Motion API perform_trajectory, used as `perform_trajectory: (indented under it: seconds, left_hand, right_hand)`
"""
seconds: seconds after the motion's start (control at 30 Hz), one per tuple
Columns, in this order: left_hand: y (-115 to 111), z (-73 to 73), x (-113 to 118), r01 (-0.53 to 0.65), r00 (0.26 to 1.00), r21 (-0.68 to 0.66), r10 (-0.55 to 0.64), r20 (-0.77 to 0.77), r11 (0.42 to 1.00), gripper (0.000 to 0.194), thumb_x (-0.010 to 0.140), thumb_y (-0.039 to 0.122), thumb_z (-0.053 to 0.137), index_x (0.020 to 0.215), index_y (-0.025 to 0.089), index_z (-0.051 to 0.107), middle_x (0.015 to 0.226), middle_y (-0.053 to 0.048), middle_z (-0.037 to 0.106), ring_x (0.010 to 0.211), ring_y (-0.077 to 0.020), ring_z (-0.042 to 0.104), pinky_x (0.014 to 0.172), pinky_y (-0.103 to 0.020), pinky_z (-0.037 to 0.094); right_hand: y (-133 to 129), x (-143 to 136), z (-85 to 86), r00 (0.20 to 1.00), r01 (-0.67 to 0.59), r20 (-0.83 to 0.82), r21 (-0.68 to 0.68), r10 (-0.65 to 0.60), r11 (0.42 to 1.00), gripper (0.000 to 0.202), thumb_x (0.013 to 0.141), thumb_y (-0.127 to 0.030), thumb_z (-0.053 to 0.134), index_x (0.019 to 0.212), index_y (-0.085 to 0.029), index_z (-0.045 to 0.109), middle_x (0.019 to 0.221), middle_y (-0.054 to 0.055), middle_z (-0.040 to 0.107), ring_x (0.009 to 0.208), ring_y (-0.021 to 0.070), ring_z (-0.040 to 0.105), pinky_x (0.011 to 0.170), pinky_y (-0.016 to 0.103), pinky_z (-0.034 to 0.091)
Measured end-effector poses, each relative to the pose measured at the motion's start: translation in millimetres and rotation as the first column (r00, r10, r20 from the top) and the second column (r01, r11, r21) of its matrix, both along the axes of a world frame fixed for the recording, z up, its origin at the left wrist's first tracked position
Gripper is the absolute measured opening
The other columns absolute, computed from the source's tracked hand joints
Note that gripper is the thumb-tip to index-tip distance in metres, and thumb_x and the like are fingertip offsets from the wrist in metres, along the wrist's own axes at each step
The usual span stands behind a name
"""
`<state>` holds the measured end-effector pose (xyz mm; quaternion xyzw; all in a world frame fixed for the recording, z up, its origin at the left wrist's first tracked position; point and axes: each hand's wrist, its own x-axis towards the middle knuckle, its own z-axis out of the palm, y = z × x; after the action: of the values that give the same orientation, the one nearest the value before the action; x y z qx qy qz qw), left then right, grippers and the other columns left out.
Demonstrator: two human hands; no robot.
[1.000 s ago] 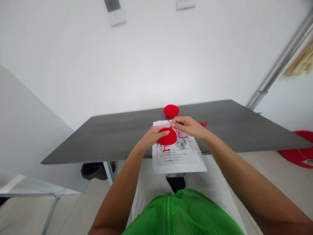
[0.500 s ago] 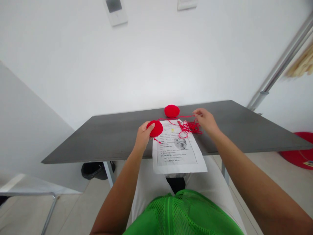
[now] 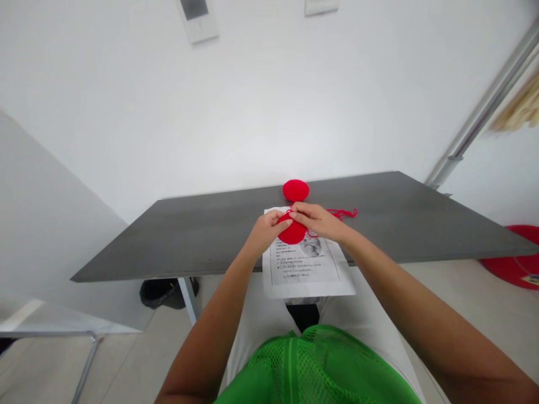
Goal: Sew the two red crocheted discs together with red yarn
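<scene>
Red yarn ball (image 3: 292, 234) held above printed sheet (image 3: 309, 287) at edge of table (image 3: 202, 241), between both hands; left hand (image 3: 266, 228) closed around its left side, thumb on face; right hand (image 3: 319, 220) nearly closed in pinch at top edge, apparently on strand of loose yarn (image 3: 346, 213); ball probably light, soft, not slippery, hard to break, but strands may snag; best hold across broad sides, with gentle squeeze; second red ball (image 3: 295, 189) just behind

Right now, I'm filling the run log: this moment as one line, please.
left hand: holds red piece; right hand: at its upper edge; second red piece: on table, beyond; paper: overhanging table
</scene>
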<state>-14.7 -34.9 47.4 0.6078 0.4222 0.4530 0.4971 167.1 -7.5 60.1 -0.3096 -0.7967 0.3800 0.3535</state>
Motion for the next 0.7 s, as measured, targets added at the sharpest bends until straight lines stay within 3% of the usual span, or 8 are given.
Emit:
perform_trajectory:
  seconds: [0.13, 0.27, 0.4, 0.57, 0.7]
  left_hand:
    - [-2, -0.7, -3, 0.015, 0.994, 0.019, -0.013, -0.104, 1.0, 0.025, 0.077, 0.039, 0.069, 0.084, 0.016, 0.063, 0.076, 0.001, 0.065, 0.068, -0.0123, 0.057, 0.068, -0.026, 0.043]
    - [-5, -1.2, -1, 0.081, 0.992, -0.013, -0.082, -0.093, 0.997, 0.026, 0.078, 0.042, 0.068, 0.081, 0.016, 0.065, 0.073, 0.001, 0.065, 0.065, -0.0123, 0.056, 0.065, -0.025, 0.042]
    - [-7, -1.2, 3, 0.06, 0.987, -0.005, -0.06, -0.147, 0.998, 0.025, 0.078, 0.042, 0.067, 0.079, 0.017, 0.069, 0.072, -0.001, 0.066, 0.062, -0.0136, 0.056, 0.059, -0.025, 0.041]
    - [-7, 0.1, -11, -0.084, 0.977, 0.005, 0.083, -0.198, 0.996, 0.024, 0.075, 0.041, 0.069, 0.074, 0.017, 0.068, 0.066, -0.001, 0.066, 0.059, -0.0149, 0.059, 0.055, -0.024, 0.041]
    - [-5, -1.7, -26, -0.185, 0.967, 0.061, 0.193, -0.168, 0.981, 0.025, 0.078, 0.042, 0.065, 0.076, 0.017, 0.066, 0.068, 0.0, 0.065, 0.061, -0.0136, 0.058, 0.056, -0.023, 0.041]
  right_hand:
    - [0, 4, 0.9, 0.999, -0.031, 0.016, -0.019, 0.031, 0.999, 0.037, 0.091, -0.05, 0.052, 0.071, -0.019, 0.052, 0.066, -0.003, 0.044, 0.062, 0.0123, 0.039, 0.059, 0.027, 0.032]
    - [-2, 2, 1.2, 1.0, -0.024, 0.0, -0.031, 0.024, 0.999, 0.04, 0.087, -0.053, 0.053, 0.066, -0.019, 0.051, 0.063, -0.003, 0.041, 0.059, 0.012, 0.038, 0.058, 0.027, 0.031]
    - [6, 3, -3.6, 0.989, 0.128, -0.073, 0.015, -0.126, 0.992, 0.041, 0.083, -0.052, 0.058, 0.06, -0.02, 0.047, 0.063, -0.003, 0.042, 0.062, 0.013, 0.039, 0.06, 0.027, 0.032]
    - [32, 41, -11.9, 0.834, 0.523, -0.218, 0.019, -0.507, 0.852, 0.042, 0.087, -0.057, 0.045, 0.063, -0.023, 0.039, 0.057, -0.004, 0.031, 0.056, 0.0139, 0.03, 0.054, 0.027, 0.026]
    - [45, 75, -20.3, 0.729, 0.667, -0.206, -0.001, -0.653, 0.745, 0.038, 0.089, -0.057, 0.042, 0.073, -0.023, 0.048, 0.058, -0.004, 0.036, 0.053, 0.014, 0.03, 0.051, 0.027, 0.027]
